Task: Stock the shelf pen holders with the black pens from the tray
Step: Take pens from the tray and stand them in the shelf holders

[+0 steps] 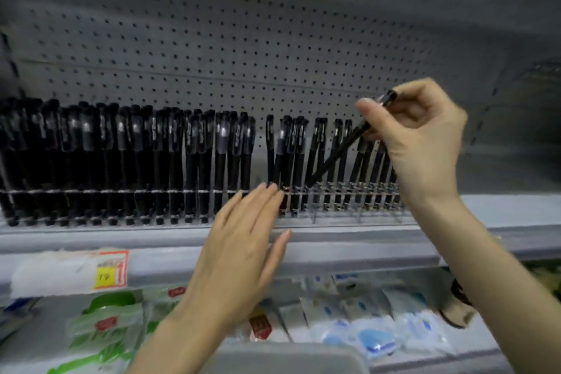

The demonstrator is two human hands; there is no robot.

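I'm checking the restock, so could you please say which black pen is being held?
The pen pinched in the right hand: it slants far over, tip down at the clear holders, while the other pens stand in their slots.

Price tag [110, 269], red-bordered, fixed to the shelf edge [334, 255]: a yellow patch is marked by hand with two digits, read as "19", the first being uncertain. The printed lines above it are blurred. Pale print on the black pens [121, 155] and red labels on the green packets [106, 325] cannot be read.
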